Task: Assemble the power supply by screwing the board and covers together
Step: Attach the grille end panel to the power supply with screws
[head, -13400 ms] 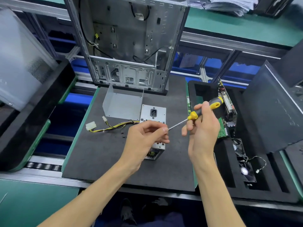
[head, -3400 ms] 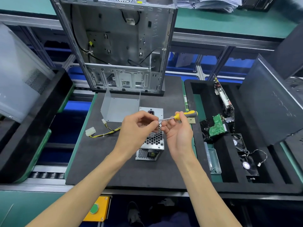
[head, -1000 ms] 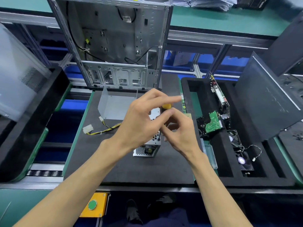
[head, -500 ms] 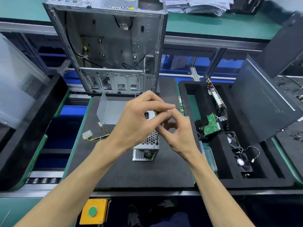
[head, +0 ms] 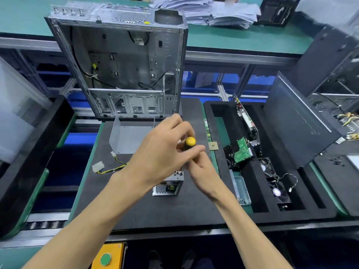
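Driving a screw, by the look of it: head view only. Left hand [head: 163, 154] curled round the yellow-capped screwdriver [head: 189, 143], fingers closed on its handle; right hand [head: 202, 171] just below, grip hidden, cannot tell. Power supply [head: 168, 186] on the dark surface [head: 136, 206], mostly hidden under both hands. Risk: tip unseen, could slip off the screw and gouge the perforated cover.
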The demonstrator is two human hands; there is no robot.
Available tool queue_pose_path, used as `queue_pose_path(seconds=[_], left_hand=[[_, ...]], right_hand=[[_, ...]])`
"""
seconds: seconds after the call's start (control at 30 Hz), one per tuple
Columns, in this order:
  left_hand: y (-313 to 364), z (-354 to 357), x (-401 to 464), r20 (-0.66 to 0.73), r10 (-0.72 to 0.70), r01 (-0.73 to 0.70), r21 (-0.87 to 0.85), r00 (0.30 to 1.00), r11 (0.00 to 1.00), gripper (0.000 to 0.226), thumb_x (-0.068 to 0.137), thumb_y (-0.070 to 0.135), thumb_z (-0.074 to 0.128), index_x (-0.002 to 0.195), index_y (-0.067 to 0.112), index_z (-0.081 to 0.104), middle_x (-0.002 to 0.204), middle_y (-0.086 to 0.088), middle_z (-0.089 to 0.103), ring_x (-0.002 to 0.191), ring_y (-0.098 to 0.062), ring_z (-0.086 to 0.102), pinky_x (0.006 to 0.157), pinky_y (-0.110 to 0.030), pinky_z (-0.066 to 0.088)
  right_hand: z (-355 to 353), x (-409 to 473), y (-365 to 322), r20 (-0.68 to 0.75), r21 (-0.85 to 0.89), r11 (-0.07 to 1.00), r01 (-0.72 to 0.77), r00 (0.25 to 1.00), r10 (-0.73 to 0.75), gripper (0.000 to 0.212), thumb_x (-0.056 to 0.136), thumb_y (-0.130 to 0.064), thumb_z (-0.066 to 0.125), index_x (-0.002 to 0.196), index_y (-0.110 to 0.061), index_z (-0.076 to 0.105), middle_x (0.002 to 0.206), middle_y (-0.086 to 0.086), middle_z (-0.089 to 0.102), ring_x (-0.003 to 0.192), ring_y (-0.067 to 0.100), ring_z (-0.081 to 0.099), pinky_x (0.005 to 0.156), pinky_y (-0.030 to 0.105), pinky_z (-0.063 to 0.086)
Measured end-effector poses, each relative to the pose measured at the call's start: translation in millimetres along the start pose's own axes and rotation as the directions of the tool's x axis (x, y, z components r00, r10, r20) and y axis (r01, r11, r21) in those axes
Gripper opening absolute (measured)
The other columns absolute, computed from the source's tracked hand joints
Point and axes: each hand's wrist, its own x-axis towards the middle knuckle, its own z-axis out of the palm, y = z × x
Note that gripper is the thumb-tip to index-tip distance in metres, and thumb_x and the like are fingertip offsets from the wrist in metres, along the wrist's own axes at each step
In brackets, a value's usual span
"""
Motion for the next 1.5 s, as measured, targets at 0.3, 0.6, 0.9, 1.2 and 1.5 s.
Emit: queue_pose_path(seconds=[0.3, 0.6, 0.9, 1.2, 1.5], left_hand=[[29, -28, 20, 0.414, -0.081, -0.088, 0.374, 0.907, 0.923, 0.021, 0.1, 0.034, 0.051, 0.112, 0.023, 0.064, 0.097, 0.01, 0.051, 0.098, -0.018, 0.056, 0.071, -0.026, 0.031], [43, -30, 29, 0.551, -0.261, -0.104, 0.544, 0.793, 0.832, 0.011, 0.098, 0.016, 0.049, 0.106, 0.016, 0.057, 0.098, -0.001, 0.058, 0.095, -0.03, 0.059, 0.082, -0.044, 0.05], [39, -29, 11, 0.46, -0.334, -0.041, 0.633, 0.823, 0.773, 0.041, 0.092, 0.056, 0.053, 0.093, 0.017, 0.042, 0.087, -0.002, 0.058, 0.08, -0.031, 0.058, 0.064, -0.038, 0.043], [29, -34, 25, 0.483, -0.242, -0.123, 0.609, 0.842, 0.784, 0.026, 0.1, 0.038, 0.052, 0.096, 0.015, 0.064, 0.075, 0.0, 0.054, 0.081, -0.03, 0.061, 0.07, -0.041, 0.049], [30, -33, 21, 0.521, -0.138, -0.125, 0.438, 0.842, 0.89, 0.015, 0.096, 0.026, 0.059, 0.11, 0.02, 0.059, 0.102, 0.009, 0.05, 0.092, -0.02, 0.057, 0.08, -0.036, 0.044]], right_hand=[[0, 4, -4, 0.067, 0.021, 0.998, -0.064, 0.996, 0.062, 0.018, 0.074, -0.038, 0.051, 0.057, -0.036, 0.046, 0.059, -0.01, 0.037, 0.062, 0.015, 0.03, 0.056, 0.029, 0.025], [6, 8, 5, 0.06, 0.075, 0.992, -0.105, 0.993, 0.1, 0.03, 0.073, -0.043, 0.053, 0.058, -0.026, 0.034, 0.057, -0.001, 0.028, 0.057, 0.014, 0.023, 0.053, 0.03, 0.019], [9, 12, 14, 0.042, 0.05, 0.998, -0.038, 0.998, 0.036, 0.037, 0.086, -0.008, 0.052, 0.053, -0.023, 0.044, 0.057, -0.012, 0.041, 0.056, 0.004, 0.034, 0.053, 0.018, 0.032], [3, 14, 9, 0.149, 0.015, 1.0, 0.02, 0.989, -0.022, 0.02, 0.085, -0.03, 0.057, 0.067, -0.026, 0.051, 0.061, -0.013, 0.044, 0.058, 0.005, 0.036, 0.055, 0.016, 0.032], [-2, 19, 9, 0.205, 0.12, 0.99, -0.073, 0.978, 0.047, 0.028, 0.08, -0.024, 0.053, 0.07, 0.001, 0.045, 0.062, 0.006, 0.036, 0.063, 0.02, 0.032, 0.058, 0.035, 0.022]])
